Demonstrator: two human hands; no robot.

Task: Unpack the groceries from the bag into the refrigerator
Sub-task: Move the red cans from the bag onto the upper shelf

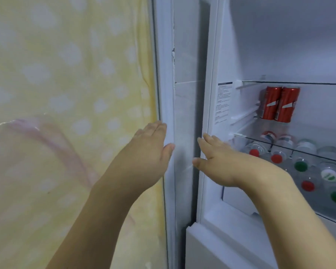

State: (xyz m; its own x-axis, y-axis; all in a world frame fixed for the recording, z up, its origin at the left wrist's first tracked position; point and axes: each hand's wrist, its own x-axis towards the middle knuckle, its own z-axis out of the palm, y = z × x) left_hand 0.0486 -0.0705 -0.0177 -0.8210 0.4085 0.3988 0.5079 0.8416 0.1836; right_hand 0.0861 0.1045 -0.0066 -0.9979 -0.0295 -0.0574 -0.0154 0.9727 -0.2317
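- White refrigerator (pixel 211 94) is being viewed w/ its door open; interior is taking up the right half of the view.
- Two red drink cans (pixel 280 104) are being kept upright, side by side & touching, on a glass shelf (pixel 299 83)'s lower neighbour, near the left inner wall.
- Clear plastic bottles w/ red, green & white caps (pixel 301 166) are being stored lying down on the level below, caps facing outward.
- Left hand (pixel 153 144) is being held flat, fingers straight & together, against the white door-edge gasket (pixel 167 94); nothing is being gripped.
- Right hand (pixel 219 162) is being held out flat, fingers straight, at the fridge's front frame; contact can't be told.
- Yellow cloth w/ pale blotches (pixel 66 84) is hanging at left.
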